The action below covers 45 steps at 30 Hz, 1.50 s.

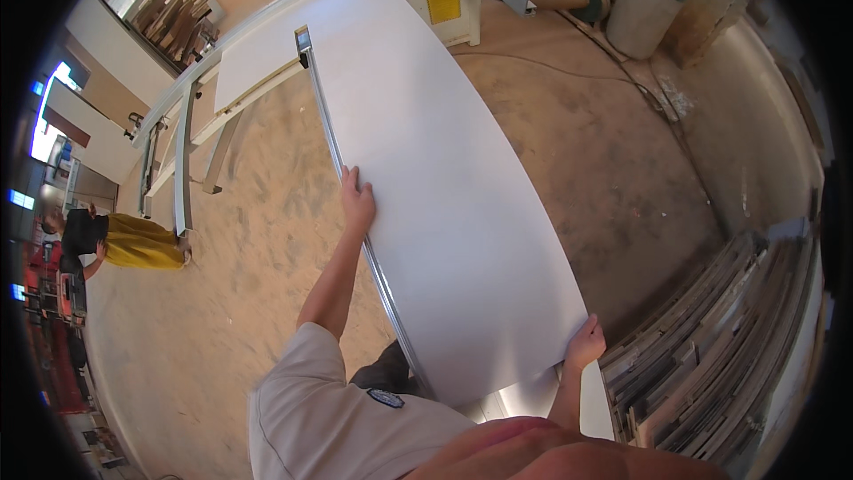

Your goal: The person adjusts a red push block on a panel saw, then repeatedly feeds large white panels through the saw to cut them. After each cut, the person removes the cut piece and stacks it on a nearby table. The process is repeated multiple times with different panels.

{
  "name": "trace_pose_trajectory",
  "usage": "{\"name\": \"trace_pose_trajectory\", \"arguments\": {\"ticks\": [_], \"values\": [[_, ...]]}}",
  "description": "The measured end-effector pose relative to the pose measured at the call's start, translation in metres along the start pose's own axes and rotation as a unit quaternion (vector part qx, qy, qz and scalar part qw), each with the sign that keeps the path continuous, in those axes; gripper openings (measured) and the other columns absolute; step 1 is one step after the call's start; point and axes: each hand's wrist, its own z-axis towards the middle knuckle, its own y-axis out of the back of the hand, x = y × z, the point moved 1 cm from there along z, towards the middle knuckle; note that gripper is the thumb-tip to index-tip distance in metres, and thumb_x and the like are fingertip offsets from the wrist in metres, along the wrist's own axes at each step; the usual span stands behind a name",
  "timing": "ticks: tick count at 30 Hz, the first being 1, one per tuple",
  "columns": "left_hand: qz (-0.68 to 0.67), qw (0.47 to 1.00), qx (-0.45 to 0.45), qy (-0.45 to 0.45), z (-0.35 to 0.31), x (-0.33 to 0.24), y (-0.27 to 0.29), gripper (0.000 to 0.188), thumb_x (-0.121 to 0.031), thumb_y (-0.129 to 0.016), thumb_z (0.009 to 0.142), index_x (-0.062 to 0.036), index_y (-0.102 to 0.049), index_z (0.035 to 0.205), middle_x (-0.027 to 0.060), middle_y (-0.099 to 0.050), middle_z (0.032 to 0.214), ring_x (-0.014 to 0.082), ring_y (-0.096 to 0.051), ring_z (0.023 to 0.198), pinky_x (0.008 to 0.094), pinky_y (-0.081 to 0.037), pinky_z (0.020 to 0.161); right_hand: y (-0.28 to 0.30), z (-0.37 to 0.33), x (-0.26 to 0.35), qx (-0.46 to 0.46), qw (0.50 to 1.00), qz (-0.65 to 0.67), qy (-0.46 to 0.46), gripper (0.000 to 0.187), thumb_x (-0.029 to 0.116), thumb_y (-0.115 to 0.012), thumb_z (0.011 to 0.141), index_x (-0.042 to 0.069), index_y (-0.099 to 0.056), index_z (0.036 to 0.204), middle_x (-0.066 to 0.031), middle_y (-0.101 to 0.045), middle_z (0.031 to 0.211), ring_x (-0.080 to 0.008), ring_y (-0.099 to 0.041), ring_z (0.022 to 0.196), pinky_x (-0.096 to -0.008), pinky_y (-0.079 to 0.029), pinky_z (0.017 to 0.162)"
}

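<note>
A long white panel (435,178) stretches from close in front of me to the far machine, with a metal rail (388,295) along its left edge. My left hand (357,204) grips that left edge about midway, its fingertips showing on top by the rail. At the near right corner, my right hand (585,344) is closed round the panel's edge, and its fingers underneath are hidden. A small dark stop (305,52) sits on the rail toward the far end.
A panel-saw machine (444,4) with a yellow label stands at the far end. Its metal side frame (184,160) reaches to the left. Many wood strips (711,338) are piled at right. Another person (133,240) stands at far left. A cable (551,62) crosses the dusty floor.
</note>
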Motion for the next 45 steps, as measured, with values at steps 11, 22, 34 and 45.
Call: {"name": "trace_pose_trajectory", "arguments": {"ticks": [11,22,34,45], "values": [[-0.011,1.0,-0.001,0.005,0.001,0.001,0.001,0.05,-0.003,-0.059,0.088,0.0027,-0.052,0.137,0.028,-0.033,0.155,0.0372,-0.034,0.145,0.0388,-0.031,0.116,-0.006,-0.001,-0.003,0.015,1.0,-0.019,-0.014,0.043,0.03,-0.055,0.1,-0.003,-0.066,0.074,-0.0221,-0.062,0.064,-0.0414,-0.057,0.054,-0.0488,-0.043,0.051],[0.028,1.0,0.005,-0.006,0.003,0.003,0.001,0.05,-0.003,-0.06,0.087,0.0026,-0.053,0.136,0.0287,-0.031,0.156,0.0392,-0.034,0.144,0.0402,-0.03,0.117,-0.009,0.002,-0.005,0.051,0.997,-0.01,-0.053,0.045,0.035,-0.053,0.1,-0.004,-0.069,0.082,-0.0245,-0.064,0.073,-0.0439,-0.061,0.065,-0.051,-0.047,0.061],[0.015,1.0,0.013,0.018,-0.005,-0.003,0.005,0.05,-0.004,-0.059,0.088,-0.0007,-0.053,0.138,0.0272,-0.028,0.157,0.0406,-0.03,0.145,0.0404,-0.036,0.113,0.029,-0.147,0.065,0.217,0.856,0.142,0.447,0.03,0.017,-0.069,0.081,0.001,-0.065,0.107,-0.0187,-0.063,0.123,-0.041,-0.056,0.121,-0.0571,-0.042,0.105],[0.012,1.0,0.005,-0.019,0.014,0.015,-0.008,0.046,-0.006,-0.056,0.091,0.0015,-0.052,0.136,0.0298,-0.028,0.156,0.044,-0.032,0.143,0.0409,-0.033,0.115,-0.007,-0.15,0.083,0.249,0.855,0.099,0.444,0.026,0.018,-0.067,0.082,0.003,-0.067,0.103,-0.0156,-0.064,0.124,-0.0365,-0.056,0.125,-0.055,-0.039,0.107]]}}
